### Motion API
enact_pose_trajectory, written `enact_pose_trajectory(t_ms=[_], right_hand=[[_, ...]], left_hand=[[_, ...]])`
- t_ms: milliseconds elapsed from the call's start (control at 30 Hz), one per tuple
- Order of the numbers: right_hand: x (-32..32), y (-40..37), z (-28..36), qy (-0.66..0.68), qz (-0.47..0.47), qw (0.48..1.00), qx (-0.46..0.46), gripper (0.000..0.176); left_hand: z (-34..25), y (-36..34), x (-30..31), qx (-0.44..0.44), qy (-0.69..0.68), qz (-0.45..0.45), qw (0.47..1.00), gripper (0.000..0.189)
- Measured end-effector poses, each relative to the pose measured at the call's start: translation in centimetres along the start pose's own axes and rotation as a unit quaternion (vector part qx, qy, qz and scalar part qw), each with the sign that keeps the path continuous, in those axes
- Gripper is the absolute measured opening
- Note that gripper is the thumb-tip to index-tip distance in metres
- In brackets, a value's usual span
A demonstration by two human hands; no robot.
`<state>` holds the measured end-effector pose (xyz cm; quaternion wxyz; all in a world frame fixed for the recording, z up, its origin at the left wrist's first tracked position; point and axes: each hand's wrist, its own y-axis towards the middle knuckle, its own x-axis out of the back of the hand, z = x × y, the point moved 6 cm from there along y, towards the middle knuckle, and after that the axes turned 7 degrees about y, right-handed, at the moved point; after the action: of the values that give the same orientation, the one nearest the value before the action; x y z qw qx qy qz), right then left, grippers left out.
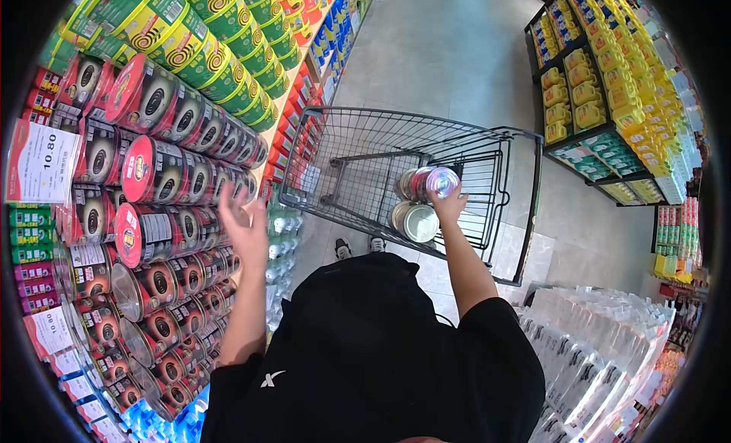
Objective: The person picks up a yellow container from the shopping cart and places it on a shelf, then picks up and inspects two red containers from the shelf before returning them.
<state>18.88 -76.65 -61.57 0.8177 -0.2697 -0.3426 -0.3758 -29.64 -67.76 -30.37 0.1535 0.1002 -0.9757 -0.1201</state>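
My left hand (245,226) is raised beside the shelf of mosquito coil canisters (160,169), fingers apart and holding nothing. Those black canisters with red ends lie on their sides in rows. Over the shopping cart (335,173), my right hand (449,205) grips the near end of a mosquito coil canister (440,181) with a shiny, clear-looking end. My palm hides part of it. Another canister (420,222) with a pale round end lies in the cart just below, against the cart's side wires.
Green and yellow tubs (183,47) are stacked at the upper left. A price sign (44,163) hangs at the left shelf edge. Yellow bottles fill a display rack (590,93) on the right. Wrapped clear packs (586,352) stand at the lower right.
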Motion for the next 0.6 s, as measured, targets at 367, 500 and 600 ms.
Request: enact_pose_trajectory(t_ms=[367,500,600], right_hand=[[-2.1,3.8,3.3,-0.143,0.146,0.977,-0.064,0.136],[-2.8,3.5,2.9,-0.174,0.141,0.972,-0.070,0.137],[-2.6,3.8,3.0,-0.173,0.138,0.972,-0.076,0.135]], left_hand=[[9.9,-8.1,2.4,0.231,0.057,0.019,0.971,0.058],[9.8,-8.5,3.0,0.260,0.058,0.004,0.964,0.057],[10.5,-9.1,2.9,0.275,0.050,0.011,0.960,0.057]])
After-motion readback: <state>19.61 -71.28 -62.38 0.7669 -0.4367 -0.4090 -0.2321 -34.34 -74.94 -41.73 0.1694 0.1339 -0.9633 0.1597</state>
